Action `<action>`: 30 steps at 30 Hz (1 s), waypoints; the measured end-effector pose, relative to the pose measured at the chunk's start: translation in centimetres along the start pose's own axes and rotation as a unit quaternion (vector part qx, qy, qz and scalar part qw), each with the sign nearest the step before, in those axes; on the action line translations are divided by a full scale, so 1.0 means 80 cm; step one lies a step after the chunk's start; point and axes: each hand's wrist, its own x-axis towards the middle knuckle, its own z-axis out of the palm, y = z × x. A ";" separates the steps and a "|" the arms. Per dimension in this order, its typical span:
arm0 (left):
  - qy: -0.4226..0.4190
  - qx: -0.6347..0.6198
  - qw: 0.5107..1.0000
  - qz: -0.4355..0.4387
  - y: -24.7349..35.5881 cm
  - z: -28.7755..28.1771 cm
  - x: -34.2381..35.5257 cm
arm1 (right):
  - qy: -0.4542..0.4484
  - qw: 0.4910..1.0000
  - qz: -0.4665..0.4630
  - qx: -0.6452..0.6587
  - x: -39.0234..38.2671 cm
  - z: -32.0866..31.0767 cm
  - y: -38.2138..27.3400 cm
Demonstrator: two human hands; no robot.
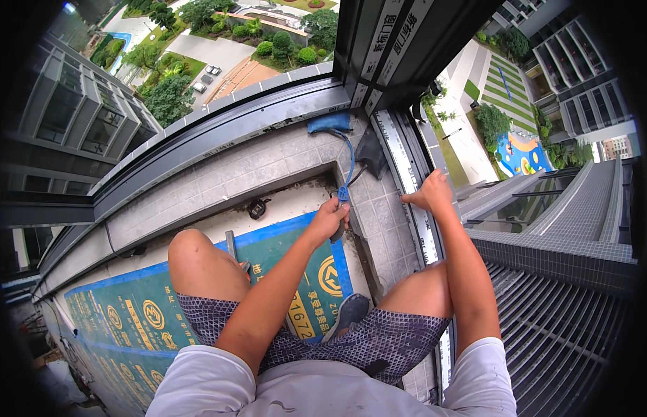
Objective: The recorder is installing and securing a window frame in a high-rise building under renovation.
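Observation:
My left hand [328,222] is closed around the dark bulb of a hand pump, which shows only partly below the fingers. A blue hose [350,163] with a blue fitting [343,194] runs up from it to a flat blue air bag [329,124] at the frame's corner. Beside that, a black pad [370,156], probably a second air bag, lies against the right-hand frame with a dark hose. My right hand [432,193] grips the right window frame [400,149], thumb on the inner side and fingers over the outer edge.
Dark window frames [219,139] meet at a corner post [382,55]; beyond them is a long drop to the gardens. A tiled ledge [268,163] runs inside. Below are a black tape measure [256,208], a metal tool [231,244] and a green floor cover [139,313].

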 end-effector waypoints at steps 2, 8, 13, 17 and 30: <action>-0.015 -0.042 0.999 -0.016 0.006 0.003 -0.002 | -0.004 1.000 0.004 0.001 0.000 -0.002 0.000; 0.043 0.000 0.999 -0.007 -0.001 -0.001 0.006 | -0.004 1.000 0.011 -0.001 0.000 -0.003 0.000; 0.149 0.227 0.960 0.071 -0.013 -0.036 0.029 | -0.010 1.000 0.002 0.007 0.003 -0.004 -0.019; 0.197 0.421 0.880 0.095 0.069 -0.016 0.044 | -0.011 1.000 0.017 -0.001 0.002 -0.001 0.002; 0.135 0.731 0.653 0.145 0.239 -0.065 0.158 | -0.011 1.000 0.010 0.008 -0.002 -0.004 0.000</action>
